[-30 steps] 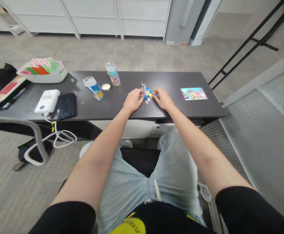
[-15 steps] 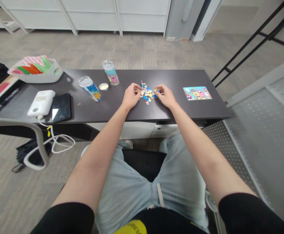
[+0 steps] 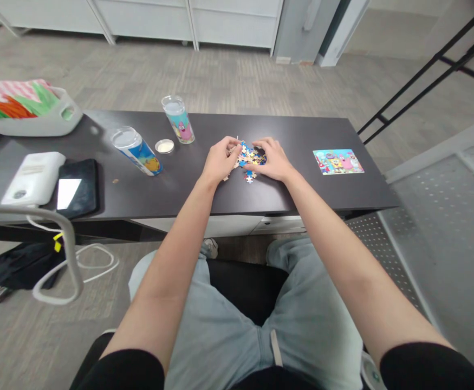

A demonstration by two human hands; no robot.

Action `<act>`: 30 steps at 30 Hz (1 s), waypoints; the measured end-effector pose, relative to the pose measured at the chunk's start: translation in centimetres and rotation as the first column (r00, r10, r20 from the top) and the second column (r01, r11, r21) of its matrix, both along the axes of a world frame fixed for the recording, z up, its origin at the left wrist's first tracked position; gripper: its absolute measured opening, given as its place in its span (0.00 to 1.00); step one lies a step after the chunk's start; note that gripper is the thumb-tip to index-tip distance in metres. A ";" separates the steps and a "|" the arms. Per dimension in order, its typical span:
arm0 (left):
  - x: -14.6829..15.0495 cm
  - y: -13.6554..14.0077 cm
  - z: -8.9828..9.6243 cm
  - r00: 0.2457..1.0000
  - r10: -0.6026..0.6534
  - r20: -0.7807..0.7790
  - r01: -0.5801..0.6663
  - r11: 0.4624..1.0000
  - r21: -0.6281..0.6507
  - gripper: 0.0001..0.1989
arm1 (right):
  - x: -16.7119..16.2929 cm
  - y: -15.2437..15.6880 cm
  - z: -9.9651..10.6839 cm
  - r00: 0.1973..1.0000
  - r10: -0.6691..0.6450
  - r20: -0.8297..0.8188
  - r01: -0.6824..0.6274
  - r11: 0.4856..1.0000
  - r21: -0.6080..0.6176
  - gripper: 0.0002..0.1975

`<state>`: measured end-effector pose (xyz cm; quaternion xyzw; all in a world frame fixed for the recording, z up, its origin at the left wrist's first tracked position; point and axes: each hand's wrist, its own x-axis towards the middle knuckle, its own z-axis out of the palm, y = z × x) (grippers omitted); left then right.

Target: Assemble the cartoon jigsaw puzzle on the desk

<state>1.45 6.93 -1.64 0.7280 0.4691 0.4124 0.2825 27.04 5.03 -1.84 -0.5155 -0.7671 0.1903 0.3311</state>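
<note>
A small heap of jigsaw puzzle pieces [image 3: 245, 154] in blue, yellow and white lies on the dark table, between my two hands. On its left side my left hand [image 3: 221, 158] rests with bent fingers, thumb and fingers slightly apart at the heap's edge. My right hand [image 3: 274, 158] curves round the other side, thumb and fingers well apart, touching the pieces. A few pieces stick out toward me below the right thumb. My fingers partly cover the heap. To the right lies a colourful cartoon picture card [image 3: 338, 161], flat.
Two clear-topped cartoon canisters [image 3: 139, 154] [image 3: 180, 122] stand left, with a round lid [image 3: 164, 146] between them. Farther left are a black phone [image 3: 77, 187], a white power bank [image 3: 36, 177] with a cable, and a white basket [image 3: 37, 122] of colourful items. A grey panel [image 3: 443, 216] borders the right.
Both hands have closed in around the heap, and the right thumb has swung down below it. The pieces are pushed closer together. The camera view has shifted slightly.
</note>
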 end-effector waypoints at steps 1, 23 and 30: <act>0.1 0.1 -0.1 1.000 -0.010 0.029 0.009 1.000 0.013 0.07 | -0.1 0.1 0.1 0.997 -0.001 0.074 0.000 1.000 0.004 0.40; -1.4 -1.5 5.4 0.995 -0.104 0.016 0.105 0.987 -0.122 0.09 | 0.1 -1.8 3.0 0.978 0.021 -0.207 -0.039 0.996 -0.082 0.10; -4.8 -2.1 6.1 0.973 -0.176 -0.152 0.168 0.984 -0.060 0.13 | 1.7 -2.0 4.1 0.982 0.127 -0.137 -0.139 0.987 -0.082 0.09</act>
